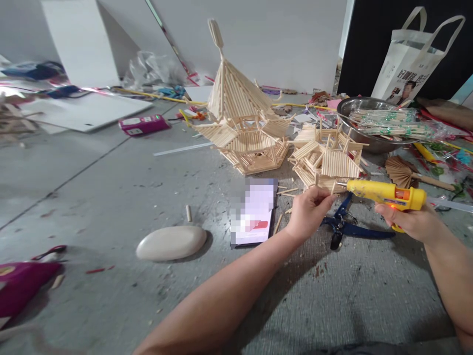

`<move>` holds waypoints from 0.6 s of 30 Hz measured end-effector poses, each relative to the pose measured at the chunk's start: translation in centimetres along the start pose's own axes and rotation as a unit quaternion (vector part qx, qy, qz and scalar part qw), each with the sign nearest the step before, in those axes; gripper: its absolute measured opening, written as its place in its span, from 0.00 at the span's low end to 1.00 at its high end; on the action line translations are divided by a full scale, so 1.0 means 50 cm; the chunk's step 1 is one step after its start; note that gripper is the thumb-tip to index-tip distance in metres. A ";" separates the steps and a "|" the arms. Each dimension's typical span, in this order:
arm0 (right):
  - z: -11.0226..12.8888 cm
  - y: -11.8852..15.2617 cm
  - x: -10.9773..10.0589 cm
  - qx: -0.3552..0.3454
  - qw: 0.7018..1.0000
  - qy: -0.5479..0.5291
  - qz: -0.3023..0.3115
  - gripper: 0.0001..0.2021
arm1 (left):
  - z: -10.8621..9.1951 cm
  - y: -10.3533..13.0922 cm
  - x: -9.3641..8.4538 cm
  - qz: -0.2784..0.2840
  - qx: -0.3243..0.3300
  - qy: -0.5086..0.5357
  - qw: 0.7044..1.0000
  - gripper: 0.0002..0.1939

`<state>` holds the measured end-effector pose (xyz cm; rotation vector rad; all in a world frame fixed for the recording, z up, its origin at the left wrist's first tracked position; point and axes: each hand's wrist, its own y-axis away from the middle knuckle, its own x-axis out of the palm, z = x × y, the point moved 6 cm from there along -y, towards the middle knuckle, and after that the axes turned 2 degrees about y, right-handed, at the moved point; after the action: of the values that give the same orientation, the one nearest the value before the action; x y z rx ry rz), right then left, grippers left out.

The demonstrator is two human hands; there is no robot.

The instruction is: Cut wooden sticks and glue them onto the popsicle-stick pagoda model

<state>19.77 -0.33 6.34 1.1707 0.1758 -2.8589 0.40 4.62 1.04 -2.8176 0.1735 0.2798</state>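
Note:
My right hand (401, 219) is wrapped round a yellow glue gun (384, 194), its nozzle pointing left. My left hand (310, 209) pinches a short wooden stick (333, 187) close to the nozzle tip. Just beyond that hand sits a small wooden stick structure (332, 160) with upright pegs. Behind and to the left stands a larger stick structure (251, 143) with a pointed roof (236, 93). Blue-handled pliers (351, 228) lie on the floor between my hands. Whether the nozzle touches the stick cannot be made out.
A phone (254, 212) lies left of my left hand, with a pale oval object (172, 243) further left. Purple packages (144, 125) are on the left side. At the back right are a metal bowl (377, 143) of wrapped sticks, a paper fan (401, 172) and a white bag (406, 64).

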 end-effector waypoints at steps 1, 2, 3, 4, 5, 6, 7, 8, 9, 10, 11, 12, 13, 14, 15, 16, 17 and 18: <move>0.001 -0.001 0.002 -0.002 1.000 0.006 0.003 0.13 | 0.000 0.000 0.000 0.000 0.000 0.002 1.000 0.08; 0.000 -0.001 0.004 -0.001 1.000 0.012 0.004 0.14 | -0.001 0.001 0.000 0.000 -0.001 0.003 1.000 0.08; -0.002 -0.001 0.004 0.000 1.000 0.019 0.002 0.15 | -0.001 0.001 0.000 0.000 -0.001 0.003 1.000 0.08; -0.003 -0.001 0.005 0.000 1.000 0.029 0.000 0.15 | -0.002 0.001 0.000 -0.001 -0.001 0.002 1.000 0.08; -0.005 0.000 0.005 -0.001 0.999 0.040 -0.005 0.16 | -0.002 0.001 0.000 -0.001 -0.002 0.001 1.000 0.08; -0.007 0.000 0.004 -0.003 0.999 0.050 -0.011 0.16 | -0.003 0.002 0.001 -0.002 -0.001 0.001 1.000 0.08; -0.008 0.001 0.003 -0.004 0.998 0.058 -0.014 0.17 | -0.003 0.002 0.001 -0.001 -0.001 0.002 1.000 0.08; -0.009 0.001 0.003 -0.005 0.998 0.061 -0.015 0.17 | -0.003 0.002 0.002 0.000 -0.002 0.004 1.000 0.08; -0.010 0.001 0.003 -0.005 0.998 0.062 -0.014 0.17 | -0.003 0.002 0.002 0.002 -0.003 0.007 1.000 0.08; -0.010 0.001 0.003 -0.005 0.998 0.061 -0.011 0.16 | -0.003 0.002 0.002 0.002 -0.005 0.008 1.000 0.08; -0.010 0.001 0.003 -0.004 0.998 0.060 -0.009 0.16 | -0.003 0.001 0.003 0.002 -0.007 0.010 1.000 0.08; -0.010 0.001 0.003 -0.002 0.998 0.059 -0.009 0.16 | -0.003 0.001 0.002 0.002 -0.008 0.010 1.000 0.08; -0.010 0.001 0.003 0.000 0.998 0.058 -0.009 0.16 | -0.003 0.001 0.002 0.002 -0.009 0.011 1.000 0.08; -0.009 0.000 0.003 0.001 0.998 0.056 -0.009 0.16 | -0.003 0.001 0.002 0.002 -0.009 0.011 1.000 0.08; -0.009 0.000 0.003 0.003 0.999 0.053 -0.008 0.15 | -0.003 0.001 0.002 0.002 -0.009 0.013 1.000 0.08; -0.009 0.000 0.003 0.007 0.999 0.049 -0.008 0.15 | -0.003 0.001 0.002 0.003 -0.010 0.014 1.000 0.08; -0.010 0.000 0.004 0.010 0.999 0.045 -0.009 0.15 | -0.003 0.001 0.002 0.003 -0.011 0.016 1.000 0.08; -0.011 0.001 0.004 0.015 0.999 0.040 -0.009 0.14 | -0.003 0.001 0.002 0.003 -0.011 0.016 1.000 0.08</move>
<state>20.01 -0.29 5.80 1.2953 0.1489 -2.8414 0.52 4.54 1.13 -2.8455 0.1864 0.2384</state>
